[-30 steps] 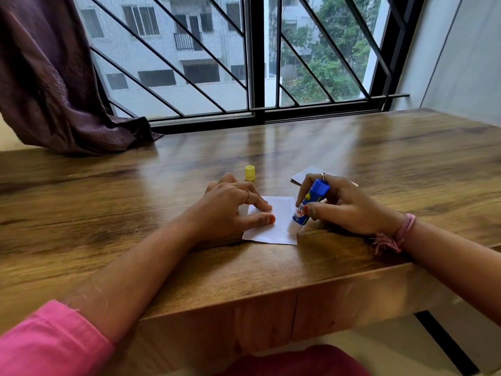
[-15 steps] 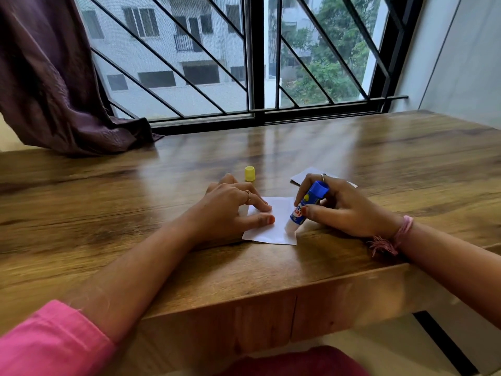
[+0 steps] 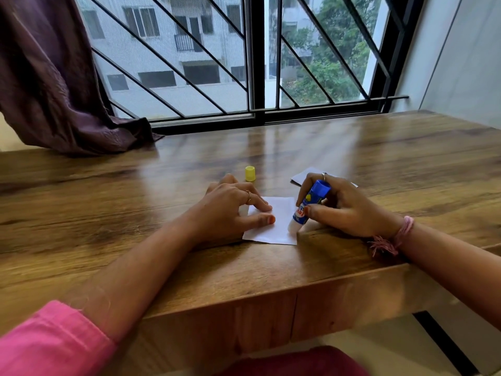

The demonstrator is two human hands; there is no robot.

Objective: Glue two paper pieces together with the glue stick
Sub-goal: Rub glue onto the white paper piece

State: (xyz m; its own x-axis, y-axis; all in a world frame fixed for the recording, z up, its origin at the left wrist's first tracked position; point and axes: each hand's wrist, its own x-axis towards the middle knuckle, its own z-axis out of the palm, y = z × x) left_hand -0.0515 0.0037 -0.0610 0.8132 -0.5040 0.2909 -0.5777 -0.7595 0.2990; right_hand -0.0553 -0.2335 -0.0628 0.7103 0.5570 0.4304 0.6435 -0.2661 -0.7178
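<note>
At the centre of the frame, the left hand (image 3: 230, 210) lies flat with fingers spread, pinning a white paper (image 3: 276, 226) to the wooden table (image 3: 271, 272). The right hand (image 3: 341, 207) grips a blue glue stick (image 3: 309, 204), tilted, its white tip touching the paper's right edge. A yellow cap (image 3: 250, 173) stands just above the left hand, and a second paper (image 3: 303, 175) peeks out behind the right hand.

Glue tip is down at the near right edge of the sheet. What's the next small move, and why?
Probably draw the glue stick across the paper toward the left hand. The right hand holds it tilted, tip on the sheet's right edge; the left hand pins the sheet flat, and most of its visible surface lies between them. The second paper piece waits behind.
</note>
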